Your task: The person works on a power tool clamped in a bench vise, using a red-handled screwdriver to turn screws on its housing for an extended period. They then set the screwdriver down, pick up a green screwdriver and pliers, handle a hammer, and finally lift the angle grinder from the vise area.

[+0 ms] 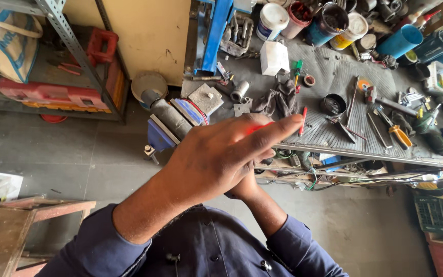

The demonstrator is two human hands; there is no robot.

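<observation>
My left hand [216,156] is raised in the middle of the view, back towards me, with its fingers stretched out to the right. It lies across my right hand [244,189], which is almost wholly hidden beneath it; only the wrist and dark blue sleeve show. A red streak shows between the left fingers, and a thin red stick [302,120] sits at the fingertip. Whether either hand grips that stick or it lies on the grey workbench [334,72] behind, I cannot tell.
A blue bench vise [167,125] juts from the bench's left end. The bench holds a dark rag [280,97], a white box [274,57], paint cans [329,20], a yellow-handled tool [400,136] and scattered metal parts. A metal shelf [73,51] stands left, a wooden table [6,231] lower left.
</observation>
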